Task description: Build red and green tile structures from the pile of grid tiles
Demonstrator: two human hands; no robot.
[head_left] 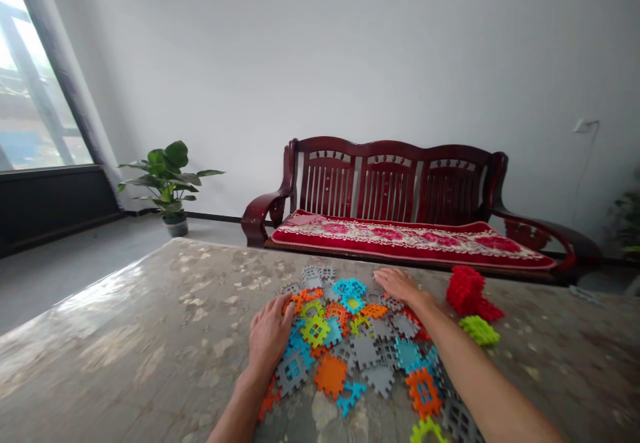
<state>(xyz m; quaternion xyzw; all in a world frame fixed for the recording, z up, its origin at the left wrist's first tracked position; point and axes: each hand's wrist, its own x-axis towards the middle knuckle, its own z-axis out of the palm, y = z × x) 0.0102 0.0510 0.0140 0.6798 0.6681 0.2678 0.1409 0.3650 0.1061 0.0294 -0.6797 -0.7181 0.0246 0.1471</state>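
Note:
A spread pile of flat plastic interlocking building tiles lies on the table: a grey tile [366, 351], an orange tile [331, 375], a lime tile [315, 330] and a blue tile [409, 354] among several more. Against the pile's left edge rests my left hand [271, 333], its fingers stretched out beside orange and blue tiles. My right hand [399, 285] lies low with fingers extended at the far right edge of the pile, near grey tiles. Neither hand grips a tile. My right forearm covers some tiles beneath it.
Stacked red tiles [465, 289] and a stack of lime tiles [480, 330] stand right of my right forearm. The table [165, 343] has a patterned cover. Beyond it is a dark wooden bench [385, 183] with a red floral mat [350, 235]; a potted plant [175, 223] stands left.

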